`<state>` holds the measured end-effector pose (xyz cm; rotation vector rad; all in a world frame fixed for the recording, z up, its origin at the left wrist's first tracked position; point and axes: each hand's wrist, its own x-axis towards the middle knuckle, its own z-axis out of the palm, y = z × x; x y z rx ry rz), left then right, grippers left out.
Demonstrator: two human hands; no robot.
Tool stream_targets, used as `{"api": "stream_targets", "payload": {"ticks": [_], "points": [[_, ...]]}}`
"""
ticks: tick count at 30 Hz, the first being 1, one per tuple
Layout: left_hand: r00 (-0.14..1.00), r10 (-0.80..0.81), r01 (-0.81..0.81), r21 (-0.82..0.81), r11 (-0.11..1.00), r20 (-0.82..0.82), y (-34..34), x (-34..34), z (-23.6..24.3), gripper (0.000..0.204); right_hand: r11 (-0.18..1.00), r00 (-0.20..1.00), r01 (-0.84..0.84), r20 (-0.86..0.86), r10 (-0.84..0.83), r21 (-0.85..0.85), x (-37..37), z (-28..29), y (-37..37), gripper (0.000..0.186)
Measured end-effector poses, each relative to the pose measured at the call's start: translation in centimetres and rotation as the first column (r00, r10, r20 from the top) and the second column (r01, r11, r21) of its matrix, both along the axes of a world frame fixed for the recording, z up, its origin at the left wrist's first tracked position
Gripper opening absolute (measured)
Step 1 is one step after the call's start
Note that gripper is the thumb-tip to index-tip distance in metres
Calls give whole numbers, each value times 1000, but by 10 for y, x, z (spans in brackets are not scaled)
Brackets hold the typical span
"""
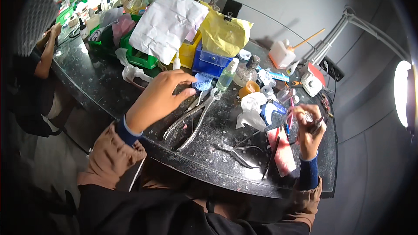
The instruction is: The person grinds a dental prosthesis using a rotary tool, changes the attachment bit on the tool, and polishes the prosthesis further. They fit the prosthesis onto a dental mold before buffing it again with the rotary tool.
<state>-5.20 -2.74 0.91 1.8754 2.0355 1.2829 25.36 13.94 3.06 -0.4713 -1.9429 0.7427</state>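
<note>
Pinched in the right hand is a small shiny piece (too small to name), held above the dark bench. Left hand, fingers spread, reaches toward the blue dental cast; closing on it looks next.

Tan-brown loose sleeves, dark blue cuffs (ribbed, snug) — both wrists, black lap garment

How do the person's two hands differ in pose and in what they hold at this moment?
The left hand reaches out over the dark worktop, fingers curled, thumb and fingertips close to a pale blue dental cast; whether it grips it is unclear. The right hand is raised near the table's right end, pinching a small shiny object too small to identify. Both wear dark blue cuffs under tan sleeves.
</note>
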Motion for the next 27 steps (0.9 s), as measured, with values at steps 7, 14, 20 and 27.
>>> {"api": "stream_targets", "payload": {"ticks": [7, 14, 20, 27], "points": [[914, -236, 191, -161, 968, -331, 58, -34, -32, 58, 974, 979, 195, 37, -200, 118, 15, -15, 34, 13], [935, -231, 137, -325, 936, -269, 74, -34, -21, 61, 922, 943, 259, 132, -306, 288, 20, -22, 43, 18], [975, -6, -50, -245, 968, -223, 67, -25, -21, 58, 941, 954, 247, 113, -278, 229, 19, -29, 44, 22], [988, -38, 32, 47, 998, 149, 52, 32, 4, 69, 945, 944, 268, 147, -297, 188, 22, -33, 40, 20]]}}
